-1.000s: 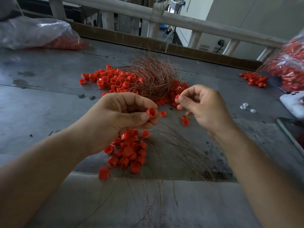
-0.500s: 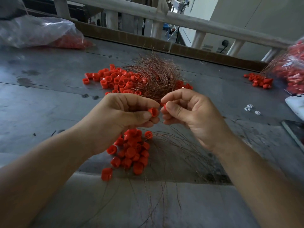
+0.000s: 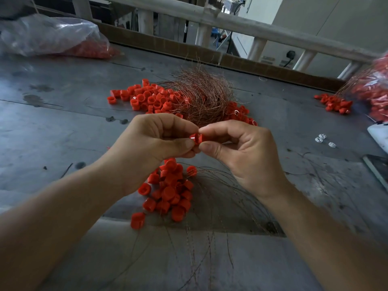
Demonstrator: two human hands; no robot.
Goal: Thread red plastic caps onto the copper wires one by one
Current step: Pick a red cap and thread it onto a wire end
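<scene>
My left hand (image 3: 155, 143) & right hand (image 3: 241, 152) meet above the counter (image 3: 52, 133), each pinching the red cap (image 3: 196, 138) btwn thumb & forefinger from opposite sides, other fingers curled. Can't tell if a wire's thru it. A cap heap (image 3: 170, 190) w/ thin wires trailing lies just below; the copper wire tangle (image 3: 201, 97) & loose caps (image 3: 147, 97) sit further back.

The grey table (image 3: 52, 131) bears a plastic bag (image 3: 48, 36) far left, white bits (image 3: 322, 138) right.
</scene>
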